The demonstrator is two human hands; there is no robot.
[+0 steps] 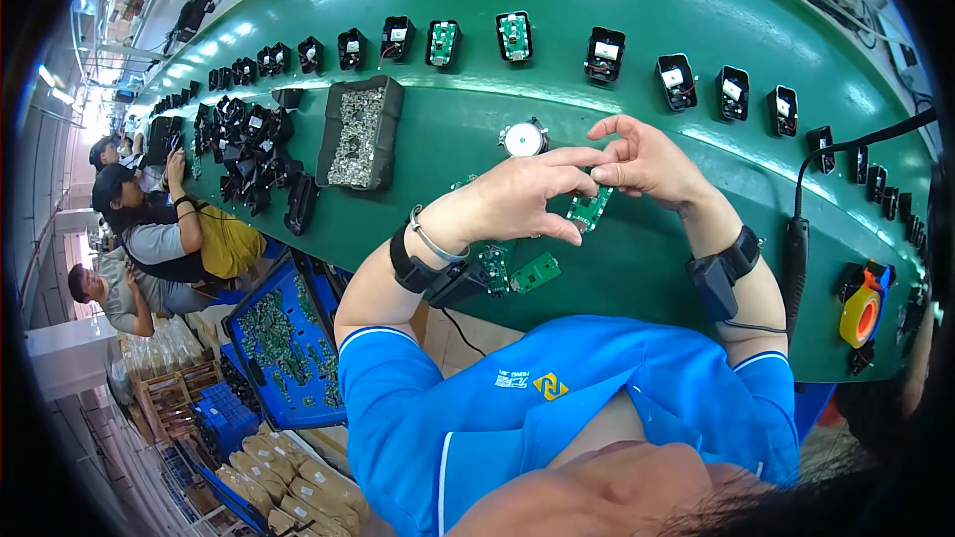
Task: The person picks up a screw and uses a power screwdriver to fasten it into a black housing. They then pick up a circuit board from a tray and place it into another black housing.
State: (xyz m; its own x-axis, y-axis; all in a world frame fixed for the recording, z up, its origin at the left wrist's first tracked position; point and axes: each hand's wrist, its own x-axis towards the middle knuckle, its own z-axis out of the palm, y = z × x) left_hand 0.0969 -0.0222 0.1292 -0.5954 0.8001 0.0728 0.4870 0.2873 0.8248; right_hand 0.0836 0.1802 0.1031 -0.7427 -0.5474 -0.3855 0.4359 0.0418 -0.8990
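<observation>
Between my two hands is a small green circuit board [589,209], tilted above the green bench. My left hand [522,194] is closed on it, thumb along the lower edge and fingers over the top. The thumb and fingertips of my right hand [652,167] pinch at the board's upper end; any small part there is hidden by the fingers. Just beyond my left hand sits a round, white-faced device [523,139]. Below my left wrist lie a loose green board [535,272] and a populated board [492,267].
A grey bin [389,139] of small metal parts stands left, beside heaped black housings [249,144]. Open black housings [604,55] line the far side. At right are a black cable handle [796,259] and an orange-yellow tape roll [863,314]. A blue tray [261,393] holds boards; people sit left.
</observation>
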